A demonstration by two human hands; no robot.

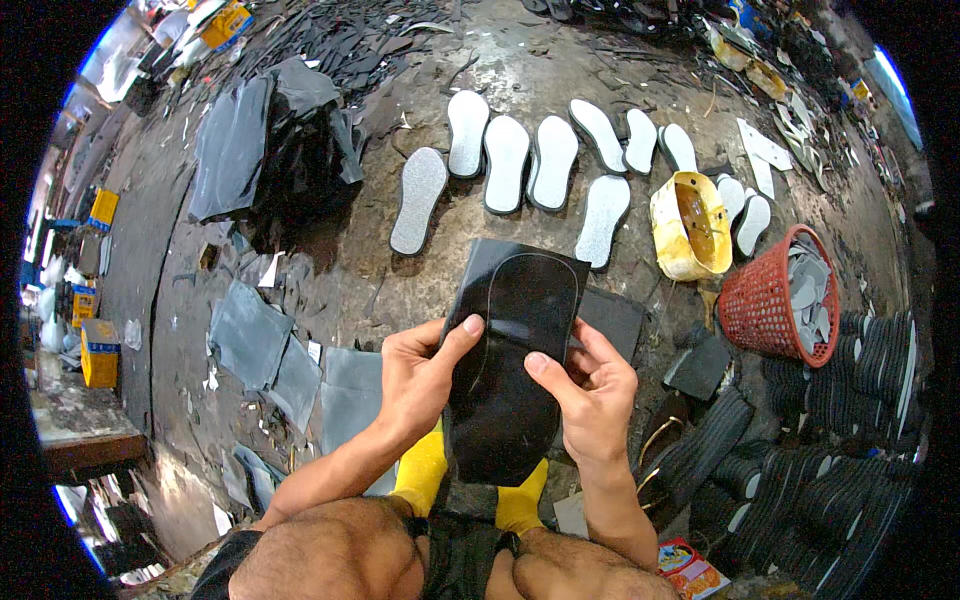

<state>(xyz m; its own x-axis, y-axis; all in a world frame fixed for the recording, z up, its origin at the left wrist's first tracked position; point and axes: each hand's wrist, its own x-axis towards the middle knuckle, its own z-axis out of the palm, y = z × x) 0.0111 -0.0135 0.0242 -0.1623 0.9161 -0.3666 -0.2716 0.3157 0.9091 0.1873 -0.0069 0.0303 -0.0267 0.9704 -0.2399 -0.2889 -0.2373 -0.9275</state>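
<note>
Between my hands is a glossy black sheet (515, 400) with a curved sole outline scratched on its upper part. My left hand (425, 365) grips its left edge, thumb on the face and fingers behind. On the opposite edge my right hand (595, 385) holds it the same way, thumb pressed on the surface. The sheet is tilted up toward me, above my yellow socks (422, 470). Beyond it on the floor lie several white-topped shoe soles (507, 165) and one greyer sole (418, 200).
A yellow cut-open container (663, 235) with amber contents stands right of the soles. Beside it is a red basket (755, 310) of pale pieces. Stacked dark soles (800, 510) fill the lower right. Grey sheets (250, 335) lie to the left, with a black sheet pile (235, 150) farther back.
</note>
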